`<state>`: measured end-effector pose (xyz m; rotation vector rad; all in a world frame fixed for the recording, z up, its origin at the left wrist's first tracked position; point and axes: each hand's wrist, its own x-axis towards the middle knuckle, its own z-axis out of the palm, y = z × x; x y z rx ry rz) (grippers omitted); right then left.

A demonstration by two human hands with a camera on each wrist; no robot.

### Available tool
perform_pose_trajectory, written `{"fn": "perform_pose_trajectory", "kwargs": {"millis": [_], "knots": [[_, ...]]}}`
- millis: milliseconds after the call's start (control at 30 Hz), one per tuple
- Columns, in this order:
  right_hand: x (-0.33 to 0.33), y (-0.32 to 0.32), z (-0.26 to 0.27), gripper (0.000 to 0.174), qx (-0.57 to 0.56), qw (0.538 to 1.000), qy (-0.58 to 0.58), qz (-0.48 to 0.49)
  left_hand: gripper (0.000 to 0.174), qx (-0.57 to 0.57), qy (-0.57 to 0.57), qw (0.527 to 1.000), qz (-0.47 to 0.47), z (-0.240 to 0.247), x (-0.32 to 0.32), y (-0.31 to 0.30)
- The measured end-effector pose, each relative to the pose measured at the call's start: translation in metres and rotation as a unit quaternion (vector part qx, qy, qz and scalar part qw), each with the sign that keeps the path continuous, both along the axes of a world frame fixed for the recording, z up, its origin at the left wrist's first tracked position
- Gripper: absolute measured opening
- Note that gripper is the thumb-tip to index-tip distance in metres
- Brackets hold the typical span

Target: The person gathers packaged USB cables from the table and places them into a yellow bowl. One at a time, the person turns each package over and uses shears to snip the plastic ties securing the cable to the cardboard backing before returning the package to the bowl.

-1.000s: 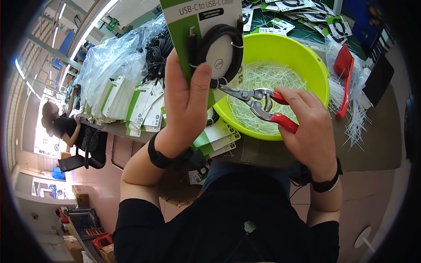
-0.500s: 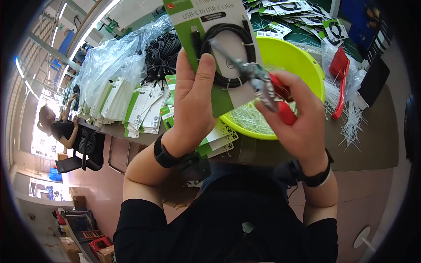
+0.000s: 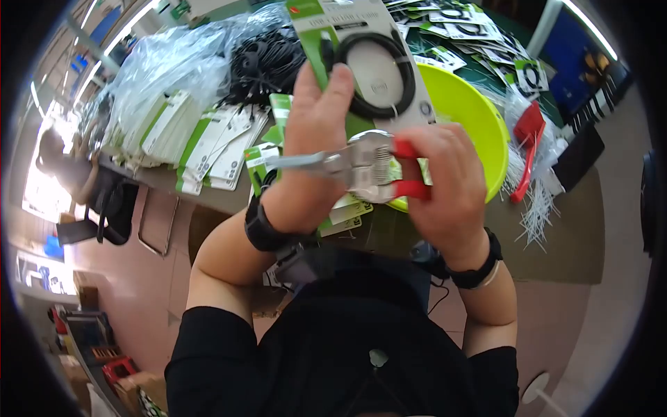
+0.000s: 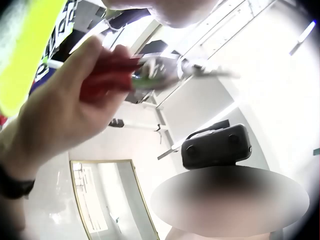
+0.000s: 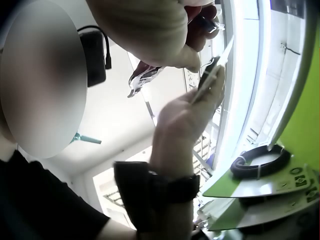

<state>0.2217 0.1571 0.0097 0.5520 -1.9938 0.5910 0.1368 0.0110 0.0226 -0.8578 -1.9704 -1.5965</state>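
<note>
My left hand (image 3: 309, 132) holds a green-and-white USB-C cable card (image 3: 381, 73) upright, its thumb over the front near the left edge. On the card is a black coiled cable (image 3: 408, 80) with a tie around the loop. My right hand (image 3: 448, 184) grips red-handled pruning shears (image 3: 372, 163). Their blurred blades point left and overlap the left hand in the head view. The left wrist view shows the right hand (image 4: 70, 107) around the red handles. In the right wrist view the left hand (image 5: 180, 125) has the card edge-on between thumb and fingers.
A lime-green tub (image 3: 479, 132) stands behind the right hand. Rightward lie a red brush (image 3: 529, 132) and white plastic strips (image 3: 535, 222). Blank-looking cards (image 3: 215, 146), black cables (image 3: 267, 66) and plastic bags (image 3: 170, 66) fill the left. Finished-looking packs (image 3: 458, 28) lie behind.
The shears have come away from the ties at the card's lower edge and swung left and down, across the left hand. The card has shifted right and tilted slightly.
</note>
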Motion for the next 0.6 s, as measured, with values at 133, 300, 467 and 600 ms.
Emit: {"fn": "perform_pose_trajectory", "kwargs": {"millis": [133, 300, 467, 600], "knots": [[0.018, 0.018, 0.003, 0.027, -0.098, 0.983, -0.138, -0.072, 0.023, -0.202, 0.225, 0.944, 0.133, 0.013, -0.024, -0.059], [0.025, 0.019, 0.001, 0.032, -0.457, 0.850, -0.249, 0.084, 0.028, 0.206, -0.361, 0.889, -0.194, -0.007, -0.027, -0.079], [0.034, -0.050, -0.040, 0.064, -0.351, 0.823, -0.363, 0.259, 0.035, -0.072, -0.158, 0.981, -0.087, -0.037, -0.019, -0.091], [0.014, -0.072, -0.073, 0.076, -0.137, 0.938, -0.276, 0.157, 0.038, -0.130, -0.098, 0.986, 0.028, -0.044, -0.015, -0.120]]}}
